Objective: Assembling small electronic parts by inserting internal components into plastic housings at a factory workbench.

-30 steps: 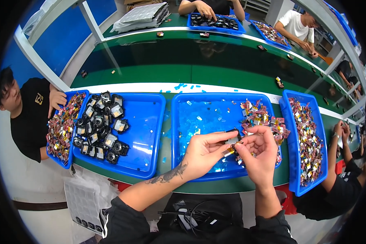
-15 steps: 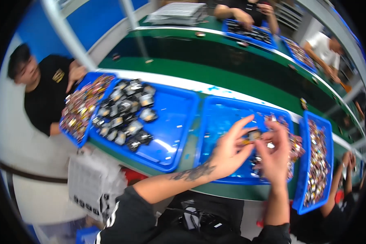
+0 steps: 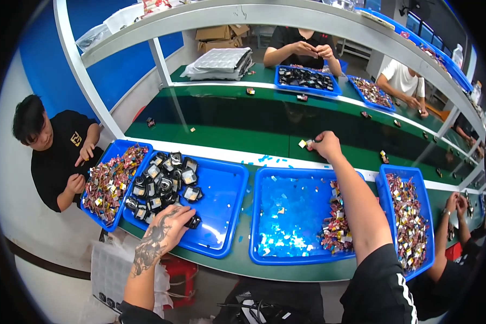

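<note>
Our left hand [image 3: 170, 227] curls over a black unit [image 3: 194, 222] in the unit tray [image 3: 221, 216], left of the middle tray [image 3: 256, 216]; whether it has a grip, we cannot tell. Our right hand [image 3: 328, 146], its forearm crossing above the middle tray, pinches a small white-and-yellow part [image 3: 309, 144] at its fingertips over the green belt [image 3: 232, 132] beyond that tray. Whether the part touches the belt, we cannot tell. Inside the middle tray, we find pink pieces [image 3: 337, 229] heaped at the right and pale scraps [image 3: 281, 245] strewn at the left. We see a co-worker [image 3: 65, 143] well left of the middle tray, another [image 3: 302, 40] across the belt from it.
</note>
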Tool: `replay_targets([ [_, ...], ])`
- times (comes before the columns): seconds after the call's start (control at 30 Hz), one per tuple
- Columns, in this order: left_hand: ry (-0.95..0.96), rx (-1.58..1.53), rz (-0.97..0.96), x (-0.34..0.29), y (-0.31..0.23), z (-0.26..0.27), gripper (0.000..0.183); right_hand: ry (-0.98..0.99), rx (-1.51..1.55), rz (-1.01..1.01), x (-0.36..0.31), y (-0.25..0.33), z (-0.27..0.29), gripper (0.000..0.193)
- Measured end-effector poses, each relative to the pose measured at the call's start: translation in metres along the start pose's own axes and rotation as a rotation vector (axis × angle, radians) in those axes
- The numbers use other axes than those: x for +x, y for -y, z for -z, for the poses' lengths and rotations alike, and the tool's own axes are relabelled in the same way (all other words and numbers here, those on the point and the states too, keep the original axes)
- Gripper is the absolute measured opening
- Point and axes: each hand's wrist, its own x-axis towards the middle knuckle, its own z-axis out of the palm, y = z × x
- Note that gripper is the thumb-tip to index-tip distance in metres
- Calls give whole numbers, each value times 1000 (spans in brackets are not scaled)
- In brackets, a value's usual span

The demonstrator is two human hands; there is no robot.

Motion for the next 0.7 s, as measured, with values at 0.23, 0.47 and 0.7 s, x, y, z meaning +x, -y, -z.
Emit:
replay_targets([
  [0.23, -303, -1020, 154, 29, -8, -14, 48, -26, -142, 224, -23, 24, 101, 13],
  [0.47, 57, -2156, 191, 120, -115, -14, 38, 448, -287, 454, -132, 3, 128, 18],
  [0.7, 136, -1810, 84, 139, -163, -35, 40, -2, -153, 328, -185, -12, 125, 8],
])
